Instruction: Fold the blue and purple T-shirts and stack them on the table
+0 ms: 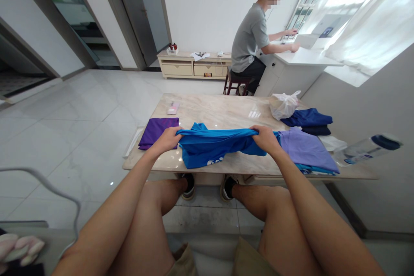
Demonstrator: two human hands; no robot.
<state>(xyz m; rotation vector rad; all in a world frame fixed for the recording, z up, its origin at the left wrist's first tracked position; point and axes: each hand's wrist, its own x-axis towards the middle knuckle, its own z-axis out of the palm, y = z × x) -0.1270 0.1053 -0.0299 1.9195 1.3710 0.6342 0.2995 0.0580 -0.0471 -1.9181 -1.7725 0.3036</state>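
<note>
A bright blue shirt (pixel 210 146) with white print lies on the marble table (pixel 213 110), partly folded. My left hand (pixel 168 138) is closed on its left edge. My right hand (pixel 265 137) is closed on its right edge, and the cloth is stretched between them. A folded purple garment (pixel 157 131) lies just left of my left hand. To the right of my right hand lies a lavender shirt (pixel 304 148) on top of another blue garment.
A white plastic bag (pixel 284 104) and folded dark blue clothes (pixel 307 118) sit at the table's far right; a clear bottle (pixel 365 150) lies at the right edge. A small pink item (pixel 173 108) rests at the far left. Another person sits at a white desk beyond.
</note>
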